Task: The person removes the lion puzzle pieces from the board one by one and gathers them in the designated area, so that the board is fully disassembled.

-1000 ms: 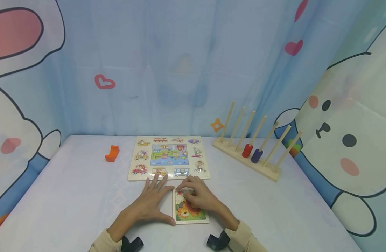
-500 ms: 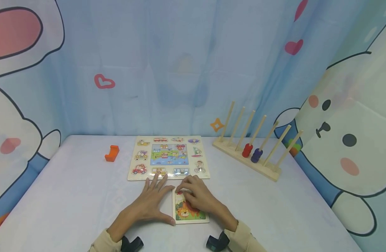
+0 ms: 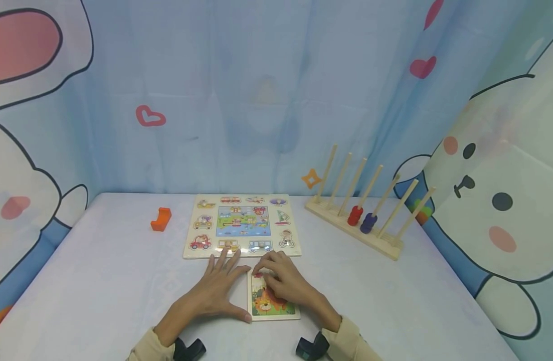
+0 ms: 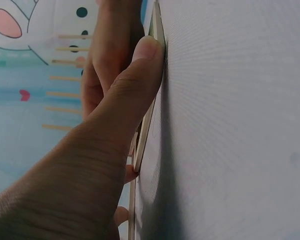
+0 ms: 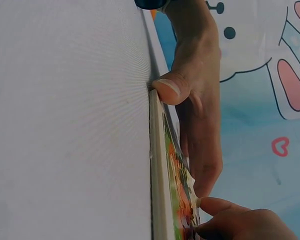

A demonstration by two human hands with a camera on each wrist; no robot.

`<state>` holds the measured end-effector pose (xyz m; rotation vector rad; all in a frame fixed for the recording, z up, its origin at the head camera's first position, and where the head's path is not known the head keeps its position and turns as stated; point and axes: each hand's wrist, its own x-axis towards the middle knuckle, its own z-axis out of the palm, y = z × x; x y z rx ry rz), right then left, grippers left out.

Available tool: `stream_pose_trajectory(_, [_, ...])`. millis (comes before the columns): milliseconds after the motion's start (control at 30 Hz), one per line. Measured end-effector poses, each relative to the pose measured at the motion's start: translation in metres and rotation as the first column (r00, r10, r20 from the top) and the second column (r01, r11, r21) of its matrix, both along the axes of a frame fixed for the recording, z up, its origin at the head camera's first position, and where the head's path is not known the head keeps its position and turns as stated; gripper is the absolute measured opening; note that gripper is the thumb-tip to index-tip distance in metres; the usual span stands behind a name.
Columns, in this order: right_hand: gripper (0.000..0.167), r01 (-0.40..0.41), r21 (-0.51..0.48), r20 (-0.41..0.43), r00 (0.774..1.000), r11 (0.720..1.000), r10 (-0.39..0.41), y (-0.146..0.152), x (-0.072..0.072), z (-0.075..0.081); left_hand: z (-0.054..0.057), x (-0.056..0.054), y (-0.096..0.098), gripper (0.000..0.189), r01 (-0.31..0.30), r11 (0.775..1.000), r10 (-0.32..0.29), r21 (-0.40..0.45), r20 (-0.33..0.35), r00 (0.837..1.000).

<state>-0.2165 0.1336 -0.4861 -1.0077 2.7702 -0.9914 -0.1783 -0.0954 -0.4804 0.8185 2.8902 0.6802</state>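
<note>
A small wooden lion puzzle (image 3: 273, 318) lies on the table in front of the person, in a pale frame. My left hand (image 3: 219, 291) is spread along its left side, with the thumb at the near left corner and the index finger by the far left corner. With bent thumb and index finger, my right hand (image 3: 283, 278) pinches a puzzle piece (image 5: 191, 181) at the puzzle's upper part. In the right wrist view this piece stands slightly raised from the board. The right hand covers much of the picture's upper right.
Behind the hands lies a larger vehicle puzzle board (image 3: 188, 250), close to the left fingertips. A wooden peg rack (image 3: 371, 239) with red beads (image 3: 355, 215) and purple beads (image 3: 368, 223) stands at the back right. An orange curved block (image 3: 161, 219) lies at the back left. A curtain (image 3: 240, 100) hangs behind the table.
Both hands keep almost the same place on the lion puzzle. The right hand's fingers have shifted only slightly at its upper part.
</note>
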Motion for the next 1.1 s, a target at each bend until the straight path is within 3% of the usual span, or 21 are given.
stream_pose_trajectory(367, [0.031, -0.041, -0.07, 0.026, 0.999, 0.997, 0.043, 0.0019, -0.0009, 0.0019, 0.0004, -0.0007, 0.0005, 0.107, -0.004, 1.0, 0.004, -0.004, 0.012, 1.0])
stream_pose_trajectory(633, [0.023, -0.05, -0.124, 0.062, 0.996, 0.991, 0.058, 0.0025, -0.0022, 0.0018, -0.0003, -0.0001, 0.0003, 0.105, 0.0, 1.0, 0.0, -0.001, 0.0, 1.0])
stream_pose_trajectory(1100, [0.028, -0.048, -0.025, 0.017, 0.999, 0.999, 0.049, 0.0025, -0.0002, 0.0033, -0.001, -0.0005, -0.0001, 0.103, 0.005, 1.0, -0.005, -0.007, -0.009, 1.0])
